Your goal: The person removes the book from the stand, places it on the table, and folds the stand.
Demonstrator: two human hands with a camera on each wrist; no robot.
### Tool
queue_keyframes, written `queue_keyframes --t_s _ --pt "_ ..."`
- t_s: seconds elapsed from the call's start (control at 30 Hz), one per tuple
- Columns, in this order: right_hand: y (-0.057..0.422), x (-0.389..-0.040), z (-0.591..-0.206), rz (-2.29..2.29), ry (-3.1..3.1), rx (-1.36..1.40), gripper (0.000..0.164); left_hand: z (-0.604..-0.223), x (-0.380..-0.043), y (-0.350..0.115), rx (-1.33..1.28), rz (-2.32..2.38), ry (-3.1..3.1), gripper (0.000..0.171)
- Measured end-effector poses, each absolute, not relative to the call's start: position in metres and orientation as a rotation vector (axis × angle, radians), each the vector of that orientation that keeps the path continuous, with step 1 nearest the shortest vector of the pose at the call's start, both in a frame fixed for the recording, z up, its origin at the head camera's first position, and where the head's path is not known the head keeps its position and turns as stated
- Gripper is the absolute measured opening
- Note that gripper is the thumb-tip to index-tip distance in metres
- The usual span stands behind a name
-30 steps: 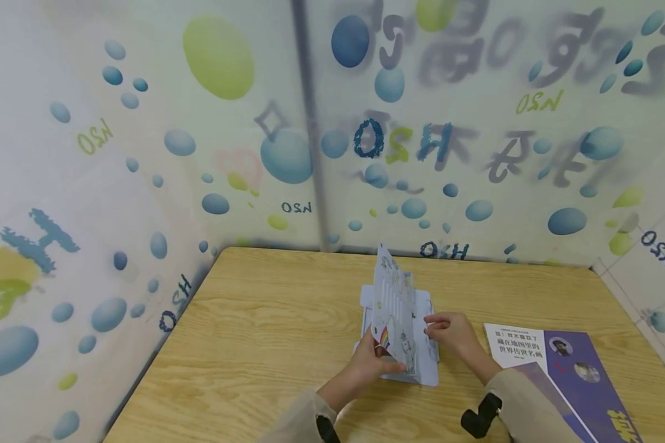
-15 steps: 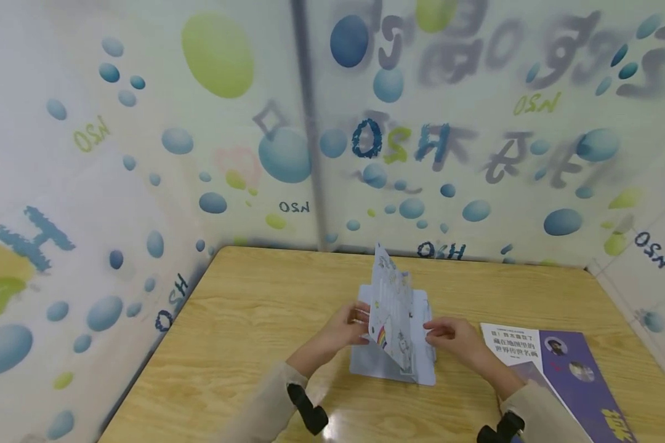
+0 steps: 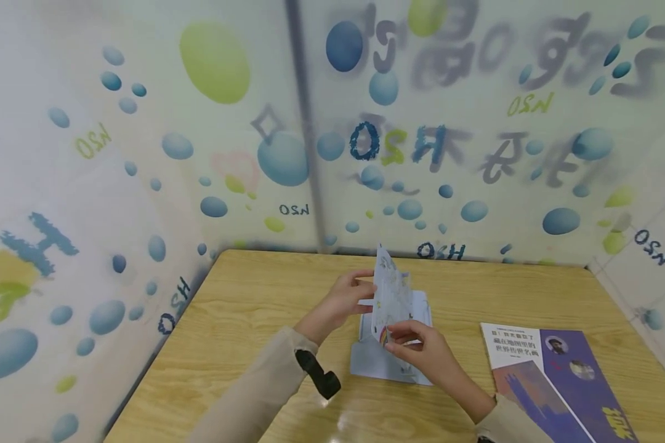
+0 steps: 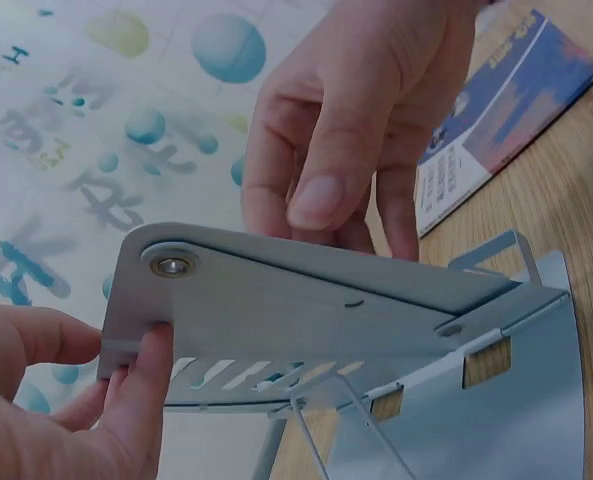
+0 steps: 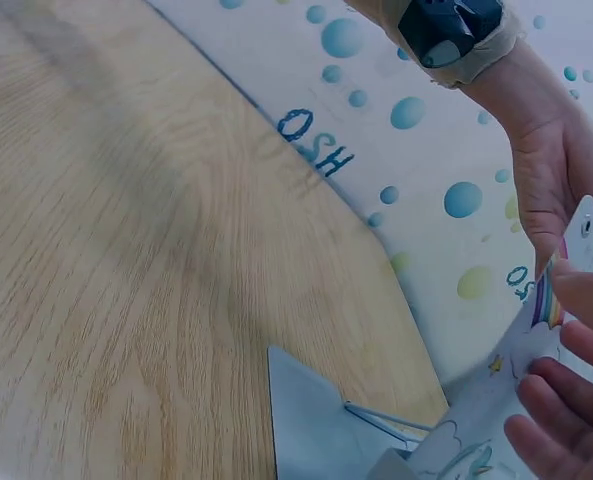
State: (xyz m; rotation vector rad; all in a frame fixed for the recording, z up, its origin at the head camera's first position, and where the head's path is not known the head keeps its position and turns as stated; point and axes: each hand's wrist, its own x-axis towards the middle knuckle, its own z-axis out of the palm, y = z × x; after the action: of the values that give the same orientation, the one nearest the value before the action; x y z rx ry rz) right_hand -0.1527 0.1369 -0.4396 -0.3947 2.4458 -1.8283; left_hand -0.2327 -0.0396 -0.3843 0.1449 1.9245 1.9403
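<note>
A pale metal book stand (image 3: 390,367) stands on the table, its printed panel tilted up from a flat base. In the right wrist view the panel's printed face (image 5: 496,385) shows a rainbow. The left hand (image 3: 338,301) holds the panel's left edge. In the left wrist view, one finger of the left hand (image 4: 71,385) lies on the panel's plain back (image 4: 266,290) and another meets its edge. The right hand (image 3: 421,354) is at the panel's near corner, with bent, loose fingers. In the right wrist view, the fingers (image 5: 566,400) are before the print; whether they touch is unclear.
Flat books or booklets (image 3: 584,381), one purple and white, lie at the table's right. The wooden table (image 3: 244,320) meets patterned fabric walls (image 3: 266,74) at the back and sides. A thin wire leg (image 4: 361,425) shows under the panel.
The left hand left the panel's near corner and moved away from the person along its left edge. The right hand moved left from beside the base to the panel's near corner.
</note>
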Motion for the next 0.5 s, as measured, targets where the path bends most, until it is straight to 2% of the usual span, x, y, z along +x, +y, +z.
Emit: queue_keyframes --t_s 0.23,0.5 --pt "0.139 -0.147 -0.438 -1.950 2.424 -0.252 0.034 -0.377 -0.232 -0.024 0.168 1.923 1.896 0.042" --pt "0.148 -0.142 -0.436 -1.968 2.448 -0.240 0.042 -0.374 -0.232 -0.004 0.171 1.950 1.836 0.042"
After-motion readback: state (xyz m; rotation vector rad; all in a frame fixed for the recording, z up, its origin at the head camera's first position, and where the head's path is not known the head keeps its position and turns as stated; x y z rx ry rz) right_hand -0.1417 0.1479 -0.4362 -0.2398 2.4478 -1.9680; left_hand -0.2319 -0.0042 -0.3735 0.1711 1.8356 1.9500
